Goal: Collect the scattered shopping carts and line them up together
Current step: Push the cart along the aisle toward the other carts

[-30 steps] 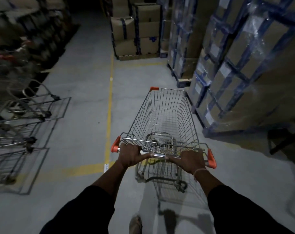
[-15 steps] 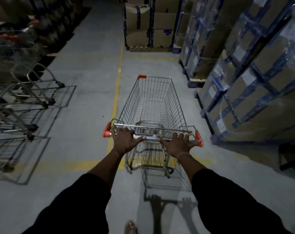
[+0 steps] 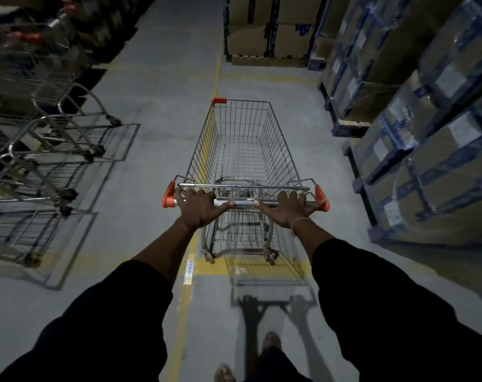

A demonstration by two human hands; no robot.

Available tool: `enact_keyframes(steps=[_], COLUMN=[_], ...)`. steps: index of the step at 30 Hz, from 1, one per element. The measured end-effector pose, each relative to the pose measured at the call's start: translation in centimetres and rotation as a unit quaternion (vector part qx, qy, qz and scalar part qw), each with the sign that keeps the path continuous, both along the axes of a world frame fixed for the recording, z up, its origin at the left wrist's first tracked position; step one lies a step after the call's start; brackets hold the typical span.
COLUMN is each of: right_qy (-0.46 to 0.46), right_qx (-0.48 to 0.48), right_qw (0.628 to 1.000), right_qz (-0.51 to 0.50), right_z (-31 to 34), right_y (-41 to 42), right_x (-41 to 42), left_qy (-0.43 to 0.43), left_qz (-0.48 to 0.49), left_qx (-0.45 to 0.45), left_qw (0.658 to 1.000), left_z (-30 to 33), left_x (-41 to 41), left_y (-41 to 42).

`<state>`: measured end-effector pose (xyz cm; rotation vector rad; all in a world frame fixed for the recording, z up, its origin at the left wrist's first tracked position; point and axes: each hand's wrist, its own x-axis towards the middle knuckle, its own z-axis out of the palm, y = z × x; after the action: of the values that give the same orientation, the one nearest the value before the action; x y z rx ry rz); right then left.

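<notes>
Ahead of the two grips, the silver wire-mesh shopping cart with orange corner caps (image 3: 244,150) is rolling up the grey concrete aisle floor (image 3: 162,86). The left hand (image 3: 200,209) and the right hand (image 3: 288,212) are both curling over the chrome handle bar (image 3: 242,203), fingers wrapped round it and thumbs pointing inward toward each other, so each grip is closed on the bar with nothing else held.

Compared with one second ago, the cart is standing further along the painted yellow floor line (image 3: 215,78): the yellow crossing stripe that was lying beside the handle is now passing under the rear wheels, nearer the person than the grips. The stack of brown cardboard cartons on a pallet (image 3: 270,31) beyond the cart's front has drawn closer and is filling the top of the view. The hands' hold on the bar is unchanged.

To the left of the left grip, well apart from it, the row of nested metal shopping carts (image 3: 44,150) is slipping rearward, level with the handle. Judged from this, the pushed cart is passing that row rather than turning toward it; joining the line will probably call for a swing to the left. Right of the right grip, plastic-wrapped pallet loads with blue strapping (image 3: 427,139) are standing near the basket, leaving little room on that side.
</notes>
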<state>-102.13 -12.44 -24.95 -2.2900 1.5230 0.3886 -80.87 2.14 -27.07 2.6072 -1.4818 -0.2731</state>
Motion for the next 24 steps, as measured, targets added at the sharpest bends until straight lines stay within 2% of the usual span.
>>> enact_keyframes(steps=[4,9,13,19,24], right_qy=[-0.013,-0.040,-0.045,-0.010,0.017], right_qx=[-0.038,-0.077,-0.070,-0.009,-0.027], right_qw=[0.999,0.993,0.991,0.993,0.987], right_qz=[0.028,0.076,0.102,0.115,0.156], right_z=[-0.3,-1.2,-1.0,0.0,1.0], right_y=[-2.5,-7.3,-11.8,-19.1,-24.4], right_x=[4.8,11.3,17.3,25.6,31.2], left_qy=[-0.001,-0.015,0.013,0.044,0.042], left_qz=[-0.009,0.017,0.044,0.094,0.121], left_qx=[-0.020,-0.002,0.030,0.058,0.065], left_qw=[1.000,1.000,0.998,0.993,0.990], left_z=[-0.9,-1.9,-0.1,0.3,1.1], left_x=[5.4,12.2,17.0,23.7,27.8], left_y=[-2.5,-6.4,-10.1,-15.9,-20.2])
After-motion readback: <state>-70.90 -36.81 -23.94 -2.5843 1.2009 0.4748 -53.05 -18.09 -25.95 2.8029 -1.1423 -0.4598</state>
